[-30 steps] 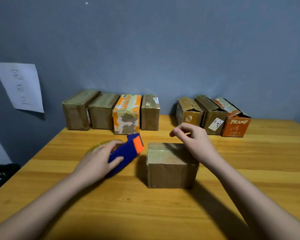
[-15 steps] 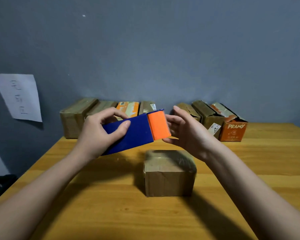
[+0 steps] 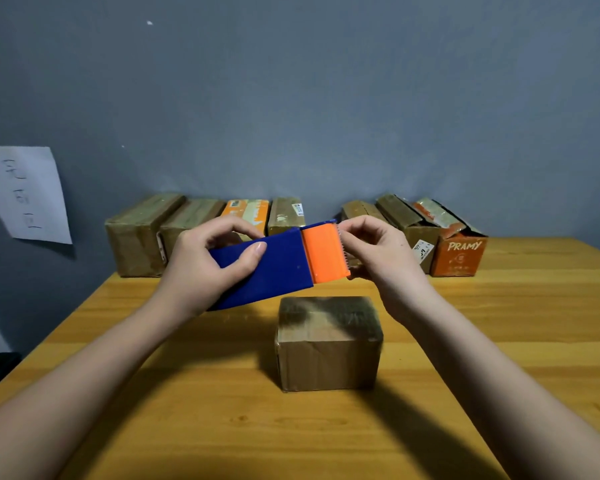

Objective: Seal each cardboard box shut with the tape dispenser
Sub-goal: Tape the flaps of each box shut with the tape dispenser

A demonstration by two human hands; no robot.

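Since a moment ago the right hand has closed in, its fingertips now pinching at the toothed orange end of the dispenser. The left hand grips the blue body. The dispenser hangs above the box, long axis pointing toward 3 o'clock, slightly raised. Bare table lies around the box; more boxes line the wall at 12.
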